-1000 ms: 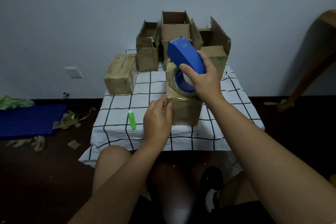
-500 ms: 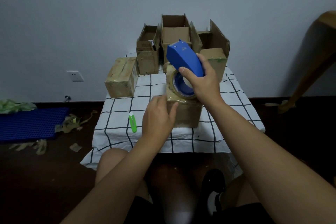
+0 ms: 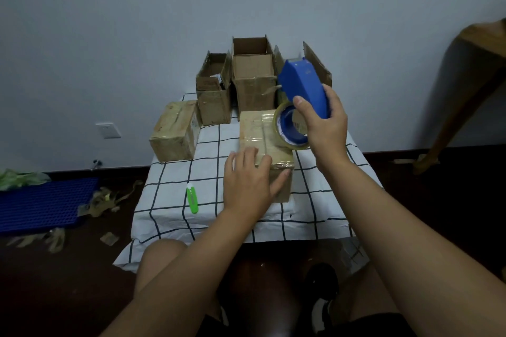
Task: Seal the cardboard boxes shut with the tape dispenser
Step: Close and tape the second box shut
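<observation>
The blue plastic tape dispenser (image 3: 304, 90), its clear tape roll (image 3: 290, 128) underneath, is gripped by the right hand (image 3: 324, 123) above the right edge of the taped brown cardboard box (image 3: 262, 139) at the middle of the checked white tablecloth (image 3: 175, 172). The left hand (image 3: 247, 180) rests on the box's near end, fingers spread flat. At 12 o'clock stand three open cardboard boxes (image 3: 253, 74); at 9 o'clock lies another sealed box (image 3: 175, 131); at 7 o'clock lies a green utility knife (image 3: 192, 199).

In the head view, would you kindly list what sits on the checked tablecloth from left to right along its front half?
Green utility knife → left hand pressing the taped box → blue tape dispenser in the right hand.
</observation>
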`<state>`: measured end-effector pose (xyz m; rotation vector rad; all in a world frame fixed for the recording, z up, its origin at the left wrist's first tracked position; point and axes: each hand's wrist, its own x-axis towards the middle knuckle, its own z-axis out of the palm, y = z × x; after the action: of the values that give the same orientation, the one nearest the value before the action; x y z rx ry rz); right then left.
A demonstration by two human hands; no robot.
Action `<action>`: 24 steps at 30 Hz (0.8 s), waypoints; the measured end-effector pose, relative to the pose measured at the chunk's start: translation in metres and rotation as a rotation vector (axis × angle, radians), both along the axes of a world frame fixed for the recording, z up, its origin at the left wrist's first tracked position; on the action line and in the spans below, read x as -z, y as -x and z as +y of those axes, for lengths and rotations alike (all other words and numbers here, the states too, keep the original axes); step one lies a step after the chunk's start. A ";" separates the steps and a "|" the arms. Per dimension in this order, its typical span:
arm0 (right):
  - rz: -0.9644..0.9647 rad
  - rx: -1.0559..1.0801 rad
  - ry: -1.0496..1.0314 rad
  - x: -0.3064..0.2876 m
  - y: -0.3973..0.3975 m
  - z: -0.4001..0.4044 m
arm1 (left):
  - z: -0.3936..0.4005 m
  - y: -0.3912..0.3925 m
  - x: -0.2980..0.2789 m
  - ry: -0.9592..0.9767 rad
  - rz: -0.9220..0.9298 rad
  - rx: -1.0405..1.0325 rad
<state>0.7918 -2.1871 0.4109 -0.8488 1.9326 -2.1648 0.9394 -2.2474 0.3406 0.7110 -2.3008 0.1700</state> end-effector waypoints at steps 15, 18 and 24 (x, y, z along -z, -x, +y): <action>0.040 -0.004 -0.002 0.001 0.014 0.026 | 0.001 0.015 -0.001 -0.215 -0.034 0.030; 0.048 -0.003 -0.010 0.003 0.016 0.030 | 0.006 0.020 -0.003 -0.272 0.010 -0.010; 0.035 -0.006 -0.013 0.003 0.019 0.036 | 0.014 0.039 -0.017 -0.145 -0.182 -0.190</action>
<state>0.7723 -2.1512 0.4081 -0.8947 1.9555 -2.1463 0.9000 -2.2336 0.3579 1.0277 -2.4343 0.1618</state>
